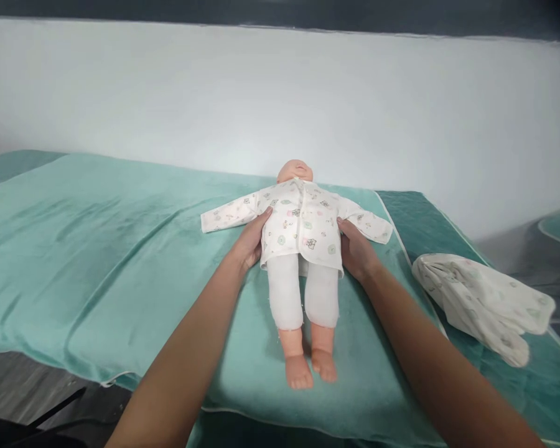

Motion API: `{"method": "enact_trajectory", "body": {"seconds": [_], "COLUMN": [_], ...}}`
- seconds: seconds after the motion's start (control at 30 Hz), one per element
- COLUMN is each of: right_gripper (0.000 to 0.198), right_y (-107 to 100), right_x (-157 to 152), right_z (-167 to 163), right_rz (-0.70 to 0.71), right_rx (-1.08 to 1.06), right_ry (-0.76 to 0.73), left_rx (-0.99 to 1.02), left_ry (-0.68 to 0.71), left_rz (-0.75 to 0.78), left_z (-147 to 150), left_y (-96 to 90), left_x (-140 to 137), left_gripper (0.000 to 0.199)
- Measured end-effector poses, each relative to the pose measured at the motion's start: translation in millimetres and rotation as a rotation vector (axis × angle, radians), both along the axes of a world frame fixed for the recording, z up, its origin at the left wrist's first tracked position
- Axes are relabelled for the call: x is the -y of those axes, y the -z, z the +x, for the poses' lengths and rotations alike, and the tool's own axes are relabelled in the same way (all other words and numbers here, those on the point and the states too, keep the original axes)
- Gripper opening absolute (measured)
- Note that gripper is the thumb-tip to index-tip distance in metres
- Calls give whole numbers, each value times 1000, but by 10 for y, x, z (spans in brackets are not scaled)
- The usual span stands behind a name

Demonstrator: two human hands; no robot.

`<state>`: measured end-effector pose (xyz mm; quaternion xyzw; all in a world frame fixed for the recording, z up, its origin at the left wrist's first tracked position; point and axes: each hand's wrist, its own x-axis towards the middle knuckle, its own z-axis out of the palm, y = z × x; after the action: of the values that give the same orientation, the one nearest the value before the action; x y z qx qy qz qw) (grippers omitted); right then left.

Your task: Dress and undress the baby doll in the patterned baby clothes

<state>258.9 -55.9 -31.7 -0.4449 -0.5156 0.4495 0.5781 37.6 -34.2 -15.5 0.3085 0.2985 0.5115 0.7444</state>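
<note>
A baby doll (287, 292) lies on its back, head toward the wall and bare feet toward me. It wears a white printed shirt (287, 227) with long sleeves spread out to both sides; no doll hands show at the cuffs. Its legs are white down to the shins. My left hand (254, 239) grips the doll's side under the sleeve, thumb on the shirt front. On the opposite side my right hand (354, 249) grips it the same way. The fingers of both hands are partly hidden against or beneath the doll's torso.
A green cloth (121, 261) covers the bed under the doll. To the right, crumpled white printed baby clothing (483, 298) lies on a darker green cover (415, 218). Behind the bed stands a white wall (214, 93). Grey floor (9, 379) shows at lower left.
</note>
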Motion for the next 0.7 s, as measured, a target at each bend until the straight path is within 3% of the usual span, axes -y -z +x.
{"method": "enact_trajectory", "body": {"seconds": [0.13,0.27,0.43,0.53,0.7], "right_gripper": [33,23,22,18,20], "right_y": [16,79,110,103,144], "right_x": [-39,-58,31,74,34], "right_z": [63,292,592,698,892], "right_rz": [-120,-205,-207,-178,-92], "right_rx": [-271,-466,-659,-694,-568], "right_ry": [-105,6,104,184,265], "left_rx": [-6,35,40,44,52], "left_ry": [-43,-113,-207,-205,-254], "left_rz": [-32,-76,-71,-84,-65], "left_z": [-43,-196,-415,-479,-535], "left_y": [38,31,42,51,45], "left_x": [5,-21,-74,-98,-112], "left_gripper": [46,51,46,45,46]}}
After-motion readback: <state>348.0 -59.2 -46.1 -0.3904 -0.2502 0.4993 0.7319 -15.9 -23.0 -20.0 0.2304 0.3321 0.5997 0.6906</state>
